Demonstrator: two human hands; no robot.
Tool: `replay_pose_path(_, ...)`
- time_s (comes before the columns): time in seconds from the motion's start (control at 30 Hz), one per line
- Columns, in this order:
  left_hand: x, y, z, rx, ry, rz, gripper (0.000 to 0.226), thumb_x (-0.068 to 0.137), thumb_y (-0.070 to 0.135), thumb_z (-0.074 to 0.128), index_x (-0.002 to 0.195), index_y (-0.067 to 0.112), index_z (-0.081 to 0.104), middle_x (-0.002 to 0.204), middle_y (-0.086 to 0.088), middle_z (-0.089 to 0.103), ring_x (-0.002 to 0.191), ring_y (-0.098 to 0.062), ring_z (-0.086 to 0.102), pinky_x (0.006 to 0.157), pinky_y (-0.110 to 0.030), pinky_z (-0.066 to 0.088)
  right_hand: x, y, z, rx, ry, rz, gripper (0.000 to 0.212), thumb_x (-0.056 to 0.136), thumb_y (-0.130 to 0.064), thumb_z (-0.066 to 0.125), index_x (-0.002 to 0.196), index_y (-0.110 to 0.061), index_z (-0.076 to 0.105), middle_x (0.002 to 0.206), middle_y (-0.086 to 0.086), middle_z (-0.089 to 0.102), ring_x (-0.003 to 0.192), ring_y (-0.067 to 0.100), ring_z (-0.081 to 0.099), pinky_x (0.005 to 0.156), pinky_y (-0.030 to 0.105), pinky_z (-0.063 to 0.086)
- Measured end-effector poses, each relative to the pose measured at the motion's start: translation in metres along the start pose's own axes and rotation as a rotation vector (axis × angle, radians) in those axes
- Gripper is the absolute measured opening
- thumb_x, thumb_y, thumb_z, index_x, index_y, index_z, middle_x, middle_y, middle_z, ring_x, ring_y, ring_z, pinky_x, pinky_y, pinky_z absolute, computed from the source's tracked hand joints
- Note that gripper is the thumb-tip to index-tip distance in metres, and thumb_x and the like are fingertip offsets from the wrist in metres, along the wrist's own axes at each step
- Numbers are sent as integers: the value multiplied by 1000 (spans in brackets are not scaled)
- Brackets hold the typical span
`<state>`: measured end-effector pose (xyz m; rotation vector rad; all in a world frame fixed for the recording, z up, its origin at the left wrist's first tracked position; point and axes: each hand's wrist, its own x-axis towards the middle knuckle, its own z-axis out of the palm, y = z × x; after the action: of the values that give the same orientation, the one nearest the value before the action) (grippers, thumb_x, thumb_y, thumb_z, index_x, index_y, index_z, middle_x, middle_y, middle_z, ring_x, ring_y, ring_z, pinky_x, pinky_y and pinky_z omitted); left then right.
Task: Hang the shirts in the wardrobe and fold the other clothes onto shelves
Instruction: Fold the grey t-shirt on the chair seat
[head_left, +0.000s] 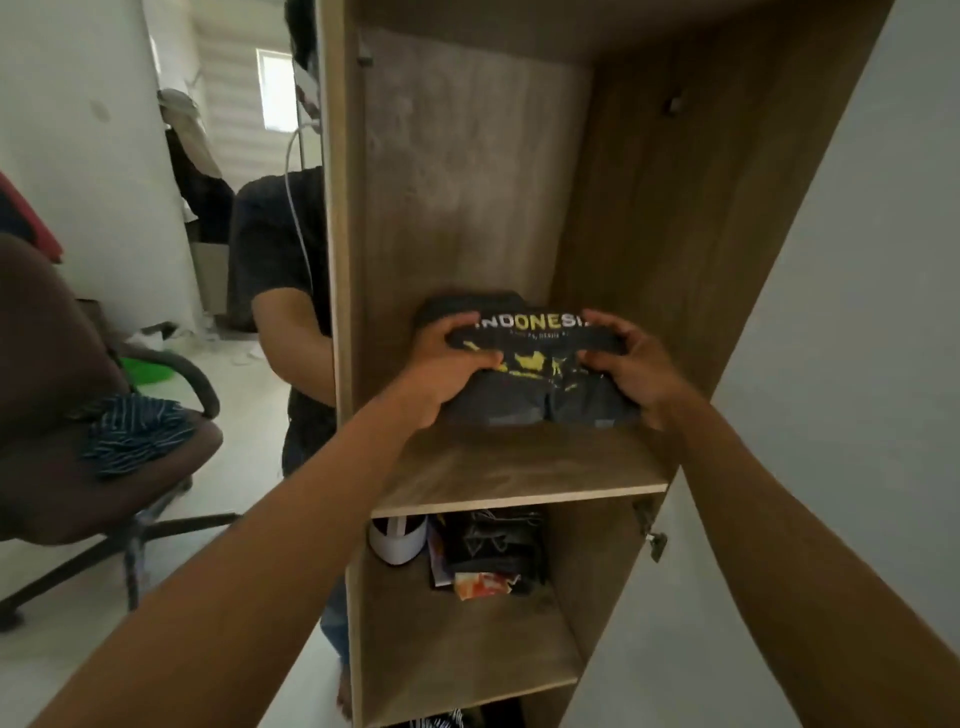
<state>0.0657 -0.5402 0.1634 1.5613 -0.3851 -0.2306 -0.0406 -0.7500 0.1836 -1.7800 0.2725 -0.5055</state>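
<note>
A folded dark shirt (535, 364) with yellow and white "INDONESIA" lettering lies at the back of a wooden wardrobe shelf (519, 473). My left hand (447, 364) grips its left end, fingers curled over the top fold. My right hand (631, 364) grips its right end the same way. Both forearms reach in from below. A striped blue garment (135, 431) lies crumpled on the seat of an office chair (62, 374) at the left.
The wardrobe (675, 234) is open, its door mirror (306, 291) at the left reflecting a person in a dark shirt. The lower shelf (467, 654) holds a white object (397, 540), dark items and a colourful packet (485, 584). White wall is to the right.
</note>
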Motion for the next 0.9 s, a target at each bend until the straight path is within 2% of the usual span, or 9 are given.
replay_pose_path(0.1,1,-69,7,79,-32,-303,62,69,17,89,123,26,60,129,-10,61,106,-28,64,91,-42,57,6,65,-3,-147,-205,299,43,89,-10,70,125,-33,63,130,8,59,102,23,66,76,35,61)
replay_pose_path(0.2,-4,-95,9,89,-25,-408,59,76,25,85,129,23,58,119,-2,56,93,-17,59,71,-25,52,11,97,-14,-119,-254,466,39,87,-19,73,120,-37,61,121,7,61,100,26,67,79,39,60)
replay_pose_path(0.37,37,-89,1,217,72,-371,60,81,45,77,135,28,56,130,-1,56,102,-17,54,86,-29,44,54,104,-27,-99,-228,476,69,83,-46,72,144,-31,43,136,5,53,99,16,59,69,33,55)
replay_pose_path(0.5,81,-80,10,144,181,-378,52,87,32,75,134,20,59,132,-10,60,80,-13,56,67,-26,45,109,110,-10,-295,-167,358,73,88,-48,69,150,-28,36,151,5,42,107,16,51,70,29,50)
replay_pose_path(0.57,98,-82,13,134,169,-396,54,83,23,78,133,18,59,132,-12,60,86,-19,61,70,-30,51,133,116,0,-362,-217,297,78,84,-40,75,150,-26,35,152,6,42,122,23,53,91,33,50)
replay_pose_path(0.67,113,-89,19,186,110,-369,56,80,10,80,132,16,60,134,-6,56,101,-21,62,87,-34,54,150,124,10,-410,-359,225,61,84,-11,76,139,-20,52,144,11,50,112,20,59,82,24,50)
replay_pose_path(0.73,115,-94,23,154,140,-244,58,81,3,78,133,20,60,134,-3,55,103,-17,63,89,-31,55,154,128,10,-280,-342,131,49,85,6,69,129,-15,59,133,14,58,104,23,64,85,36,57)
replay_pose_path(0.83,119,-103,21,121,209,38,61,81,-3,75,134,21,59,132,0,56,114,-11,59,89,-13,51,166,129,4,-100,-231,4,47,86,13,63,123,-16,59,117,2,63,100,11,63,96,35,54)
replay_pose_path(0.9,127,-108,18,278,207,71,61,82,-1,76,136,20,57,133,1,54,121,-12,53,96,-14,45,171,130,4,-155,-242,-21,48,87,10,64,128,-14,57,114,-4,58,105,13,60,95,27,53)
